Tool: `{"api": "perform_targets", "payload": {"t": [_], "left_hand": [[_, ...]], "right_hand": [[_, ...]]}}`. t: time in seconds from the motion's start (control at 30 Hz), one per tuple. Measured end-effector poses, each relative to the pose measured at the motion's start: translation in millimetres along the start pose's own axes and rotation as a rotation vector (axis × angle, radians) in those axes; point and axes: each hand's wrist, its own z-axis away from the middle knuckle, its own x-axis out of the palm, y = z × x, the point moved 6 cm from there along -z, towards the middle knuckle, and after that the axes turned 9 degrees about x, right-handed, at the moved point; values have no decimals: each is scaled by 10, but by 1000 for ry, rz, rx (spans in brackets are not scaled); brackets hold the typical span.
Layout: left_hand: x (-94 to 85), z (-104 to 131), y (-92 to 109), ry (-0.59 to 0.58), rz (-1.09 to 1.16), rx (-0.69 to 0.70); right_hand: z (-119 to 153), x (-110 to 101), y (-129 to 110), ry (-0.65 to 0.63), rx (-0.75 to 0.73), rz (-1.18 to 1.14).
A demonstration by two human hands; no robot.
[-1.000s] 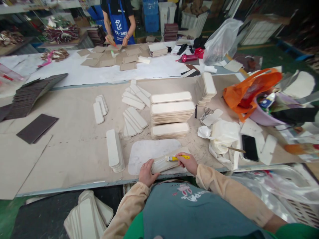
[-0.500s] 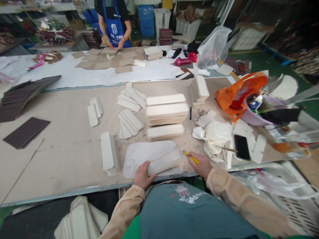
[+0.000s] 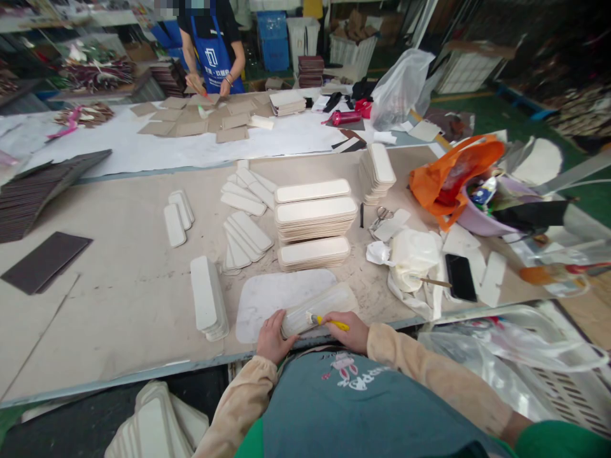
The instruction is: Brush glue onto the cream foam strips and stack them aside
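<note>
The surface (image 3: 119,292) is a long beige workbench carrying many pale, rounded-end panels. The landmark is the white mat (image 3: 272,296) lying at the near edge of the surface. Beyond the mat stand three stacks of panels (image 3: 315,219); to its left lies a smaller leaning stack (image 3: 206,304); to its right sits a crumpled white cloth (image 3: 415,254) with a black phone (image 3: 461,278) just past it. Farther right of the mat is an orange bag (image 3: 451,175). On the mat's near right corner rests a tilted bundle of panels (image 3: 317,305). The left hand (image 3: 272,337) grips the bundle's left end, fingers curled over its edge. The right hand (image 3: 351,331) is closed on a yellow-handled brush (image 3: 329,322), whose bristles touch the bundle's near long edge, between the two hands. A co-worker in a blue apron (image 3: 212,54) stands far beyond the mat.
</note>
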Motion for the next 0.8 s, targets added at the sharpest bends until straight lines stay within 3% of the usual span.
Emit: {"api": "perform_targets", "payload": {"t": [0.1,0.2,0.33,0.47,0.57,0.67,0.73,0.8], "left_hand": [[-10,-1,3,2,4,-7],[-23,-5,12,5,9,-11],[-28,-13,19,3,15,-7],[-14,-10,11,-4,20,-13],[-1,-4,5,-16,24,-20],[0,3,5,-14,23,-20],[0,9,6,-8,19,-21],[2,16,9,-1,17,-20]], "right_hand": [[63,-285,280,145,179,-66],[162,-643,491,296,267,-27],[221,-912,446,418,163,171],[155,-731,219,398,3,448],[69,-406,118,262,-14,684],[56,-148,13,131,-112,762],[87,-120,-42,113,-187,715],[115,-228,-36,174,-191,670]]}}
